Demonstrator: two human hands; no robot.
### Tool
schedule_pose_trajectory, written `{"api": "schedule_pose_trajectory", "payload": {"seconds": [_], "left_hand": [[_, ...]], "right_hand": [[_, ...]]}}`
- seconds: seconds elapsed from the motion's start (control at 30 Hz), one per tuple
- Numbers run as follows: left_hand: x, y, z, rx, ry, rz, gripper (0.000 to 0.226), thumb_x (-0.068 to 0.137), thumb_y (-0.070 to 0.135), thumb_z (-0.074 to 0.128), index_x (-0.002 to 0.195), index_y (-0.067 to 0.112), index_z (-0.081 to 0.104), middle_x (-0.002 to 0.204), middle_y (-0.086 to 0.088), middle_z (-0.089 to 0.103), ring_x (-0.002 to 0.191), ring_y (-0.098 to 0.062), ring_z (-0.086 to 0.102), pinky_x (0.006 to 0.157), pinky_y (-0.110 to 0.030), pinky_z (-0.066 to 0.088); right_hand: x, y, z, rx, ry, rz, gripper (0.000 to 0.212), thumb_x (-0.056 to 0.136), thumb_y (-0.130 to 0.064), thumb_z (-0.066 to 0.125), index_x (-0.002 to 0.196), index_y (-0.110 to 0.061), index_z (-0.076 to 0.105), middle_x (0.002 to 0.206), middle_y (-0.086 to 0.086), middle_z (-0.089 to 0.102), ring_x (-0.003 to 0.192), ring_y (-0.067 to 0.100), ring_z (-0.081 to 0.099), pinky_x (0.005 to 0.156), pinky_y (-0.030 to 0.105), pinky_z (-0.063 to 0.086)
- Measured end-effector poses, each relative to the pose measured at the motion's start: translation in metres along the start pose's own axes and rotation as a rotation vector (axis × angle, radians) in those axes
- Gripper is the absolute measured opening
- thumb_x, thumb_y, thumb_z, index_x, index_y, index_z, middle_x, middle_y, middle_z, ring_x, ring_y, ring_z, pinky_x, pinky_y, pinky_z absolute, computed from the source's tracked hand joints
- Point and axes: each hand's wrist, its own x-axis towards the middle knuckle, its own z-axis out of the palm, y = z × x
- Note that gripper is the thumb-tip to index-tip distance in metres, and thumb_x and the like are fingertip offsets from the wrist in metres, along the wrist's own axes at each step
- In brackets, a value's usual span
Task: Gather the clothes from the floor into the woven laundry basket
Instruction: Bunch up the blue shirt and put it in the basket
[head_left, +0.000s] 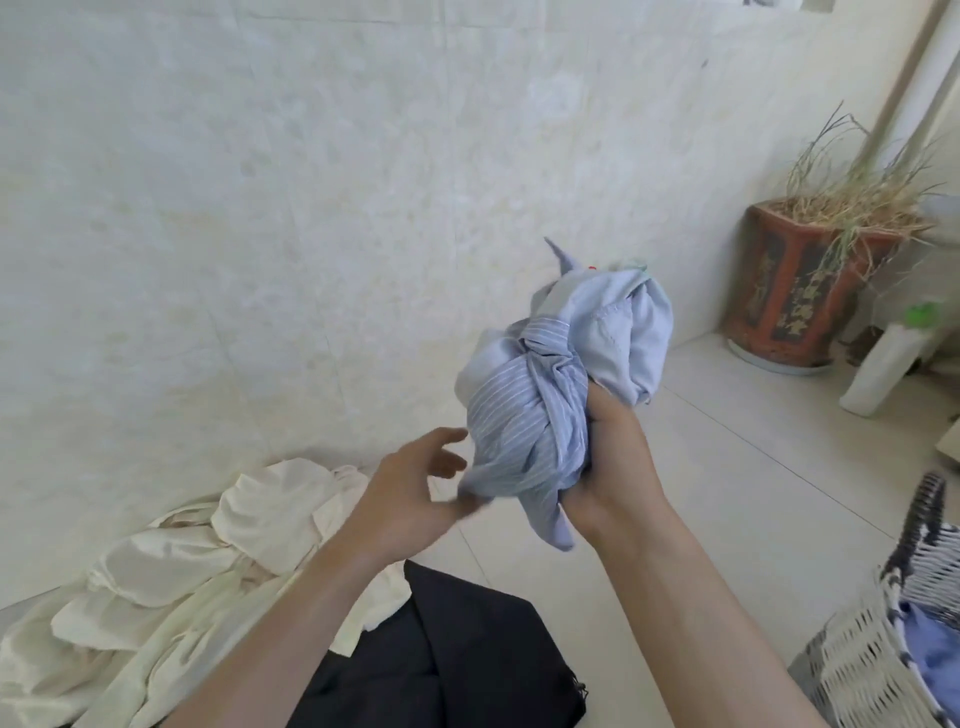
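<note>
A bundle of light blue clothes (561, 364), with a striped shirt wrapped around a plain one, is held up at chest height in the middle of the view. My right hand (615, 467) grips its underside. My left hand (415, 493) touches the hanging striped hem at the bundle's lower left, fingers spread. A cream garment (182, 571) lies crumpled on the floor at the lower left, against the wall. A dark garment (457, 654) lies on the floor under my forearms. The white woven laundry basket (872, 649) stands at the lower right with blue cloth (930, 644) inside.
A red ceramic pot (800, 291) with dry grass stands in the far right corner. A white bottle with a green cap (893, 358) leans next to it. The tiled wall runs along the left and back. Pale floor tiles lie between pot and basket.
</note>
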Motion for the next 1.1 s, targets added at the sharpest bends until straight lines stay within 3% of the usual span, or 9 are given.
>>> {"api": "schedule_pose_trajectory", "payload": {"seconds": [0.07,0.17,0.3,0.47,0.63,0.8,0.87,0.97,1.1], "left_hand": [[0.007,0.010,0.004,-0.208,0.222,-0.045,0.006,0.102,0.026,0.068,0.103,0.030,0.072,0.087,0.018,0.076,0.086,-0.010,0.072,0.084,-0.042,0.061],[0.016,0.044,0.005,-0.761,0.244,-0.283,0.032,0.110,0.014,0.051,0.082,0.016,0.066,0.058,0.009,0.071,0.067,-0.019,0.064,0.062,-0.031,0.050],[0.012,0.094,0.021,-1.075,0.063,-0.271,0.031,0.110,0.025,0.051,0.086,0.016,0.067,0.067,0.003,0.077,0.067,-0.017,0.072,0.062,-0.032,0.054],[0.003,0.128,0.039,-0.697,-0.288,0.064,0.033,0.101,-0.009,0.055,0.108,0.010,0.081,0.101,-0.006,0.085,0.088,-0.012,0.077,0.074,-0.024,0.062],[-0.019,0.199,0.089,-0.649,-0.276,0.243,0.018,0.104,0.019,0.067,0.120,0.023,0.074,0.106,0.002,0.083,0.093,-0.004,0.077,0.076,-0.008,0.052],[-0.047,0.270,0.220,-0.523,-0.677,0.367,0.040,0.096,0.034,0.070,0.135,0.030,0.065,0.126,0.008,0.076,0.118,-0.013,0.072,0.104,-0.035,0.058],[-0.051,0.277,0.269,-0.146,-0.718,0.410,0.029,0.092,0.028,0.066,0.117,0.019,0.075,0.116,-0.001,0.078,0.111,-0.021,0.071,0.092,-0.033,0.055],[-0.059,0.269,0.304,0.110,-0.727,0.354,0.014,0.089,0.014,0.066,0.080,0.013,0.076,0.082,-0.013,0.070,0.082,-0.025,0.062,0.066,-0.031,0.045],[-0.042,0.266,0.293,-0.016,-0.588,0.354,0.016,0.095,0.020,0.071,0.103,0.012,0.082,0.105,-0.004,0.078,0.095,-0.017,0.067,0.081,-0.025,0.049]], "right_hand": [[-0.003,0.002,-0.001,-0.048,0.040,0.087,0.037,0.109,-0.027,0.050,0.131,-0.005,0.069,0.106,0.018,0.082,0.094,0.031,0.082,0.073,0.040,0.067],[-0.008,0.013,0.001,-0.224,0.085,0.111,0.041,0.091,-0.024,0.066,0.123,0.002,0.072,0.113,0.026,0.076,0.098,0.040,0.075,0.081,0.044,0.060],[-0.022,-0.008,-0.007,-0.132,0.086,0.127,0.041,0.109,-0.017,0.050,0.099,-0.005,0.088,0.083,0.006,0.083,0.071,0.020,0.080,0.062,0.033,0.065],[-0.058,-0.069,-0.044,-0.306,0.419,-0.276,0.015,0.104,-0.002,0.061,0.094,-0.003,0.073,0.088,0.015,0.078,0.066,0.003,0.079,0.077,0.037,0.062],[-0.145,-0.152,-0.108,-0.604,0.595,-0.483,0.019,0.091,-0.010,0.082,0.108,-0.017,0.081,0.101,0.006,0.086,0.100,0.031,0.082,0.083,0.046,0.067],[-0.187,-0.175,-0.206,-0.943,0.852,-0.704,0.019,0.089,-0.015,0.084,0.107,-0.011,0.077,0.098,0.009,0.081,0.089,0.026,0.077,0.074,0.037,0.062],[-0.186,-0.173,-0.272,-1.340,1.028,-0.423,0.029,0.088,-0.026,0.077,0.112,-0.011,0.070,0.102,0.009,0.075,0.089,0.027,0.069,0.071,0.033,0.054],[-0.202,-0.158,-0.327,-1.670,0.934,0.482,0.024,0.094,-0.031,0.069,0.102,-0.009,0.066,0.099,0.015,0.069,0.089,0.031,0.069,0.075,0.035,0.054],[-0.180,-0.162,-0.285,-1.706,0.943,0.160,0.024,0.099,-0.027,0.060,0.106,-0.008,0.072,0.101,0.011,0.072,0.094,0.034,0.071,0.082,0.044,0.062]]}}
